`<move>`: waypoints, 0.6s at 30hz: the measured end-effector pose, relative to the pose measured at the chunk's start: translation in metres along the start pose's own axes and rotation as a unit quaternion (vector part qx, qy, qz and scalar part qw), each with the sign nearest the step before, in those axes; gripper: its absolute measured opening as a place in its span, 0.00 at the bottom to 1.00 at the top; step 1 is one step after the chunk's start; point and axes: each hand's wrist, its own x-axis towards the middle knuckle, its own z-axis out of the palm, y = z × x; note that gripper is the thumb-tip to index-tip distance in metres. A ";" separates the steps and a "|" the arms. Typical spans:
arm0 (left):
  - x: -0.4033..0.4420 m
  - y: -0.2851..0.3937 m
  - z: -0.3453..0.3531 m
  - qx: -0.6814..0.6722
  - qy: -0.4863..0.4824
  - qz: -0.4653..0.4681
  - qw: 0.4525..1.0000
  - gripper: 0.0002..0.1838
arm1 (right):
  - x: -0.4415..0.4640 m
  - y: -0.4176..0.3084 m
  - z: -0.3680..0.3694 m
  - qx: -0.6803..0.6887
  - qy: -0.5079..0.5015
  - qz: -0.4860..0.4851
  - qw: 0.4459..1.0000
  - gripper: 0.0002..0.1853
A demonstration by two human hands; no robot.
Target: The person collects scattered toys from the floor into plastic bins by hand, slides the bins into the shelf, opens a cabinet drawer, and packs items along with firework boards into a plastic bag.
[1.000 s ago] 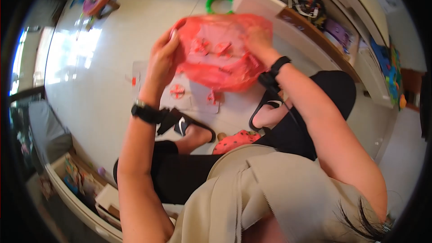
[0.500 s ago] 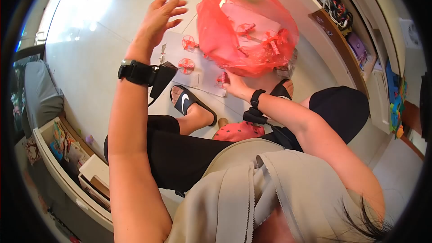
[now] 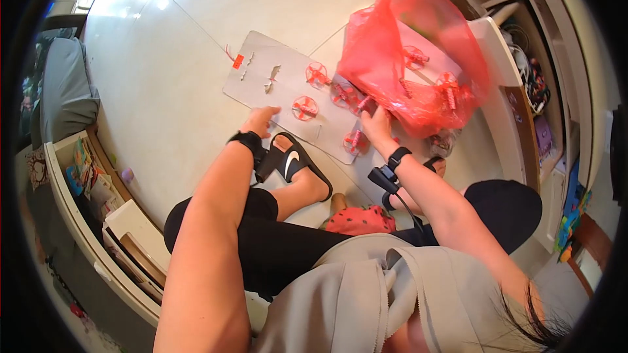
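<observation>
A grey cardboard sheet [image 3: 288, 59] lies on the floor, torn in places. On it sit several red plastic toys, each with a round spoked ring and a patterned stick, such as one ring toy [image 3: 305, 108] near the middle. My left hand [image 3: 263, 121] is at the sheet's near left edge, fingers stretched out and holding nothing. At the mouth of a red plastic bag [image 3: 418, 101], my right hand [image 3: 377, 126] closes its fingertips on the stick of a red toy [image 3: 366, 102]. Another red toy [image 3: 355, 142] lies just left of that hand. More red toys show through the bag.
An open drawer [image 3: 504, 52] with cables stands behind the bag at right. At left is another open drawer [image 3: 72, 176] with papers. My sandalled foot [image 3: 297, 167] is close to the sheet's near edge. A red patterned cloth item [image 3: 360, 219] lies between my legs.
My left hand has come down from above the sheet to its near edge. My right hand has left the nearest toy and moved up to another by the bag. The view has shifted.
</observation>
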 end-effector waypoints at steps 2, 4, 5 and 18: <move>0.000 -0.005 0.015 -0.062 0.014 0.024 0.998 0.33 | 0.005 0.000 0.003 -0.010 0.025 -0.020 0.999 0.26; 0.032 -0.018 0.021 -0.122 0.017 0.033 0.992 0.39 | 0.006 -0.006 -0.003 0.173 0.022 0.054 0.983 0.24; 0.033 -0.020 0.023 -0.154 0.059 0.008 0.986 0.40 | 0.007 -0.009 -0.005 0.234 0.065 0.039 0.969 0.22; 0.073 -0.029 -0.004 -0.321 -0.076 0.123 0.936 0.28 | 0.013 -0.003 -0.023 0.237 0.012 0.049 0.970 0.20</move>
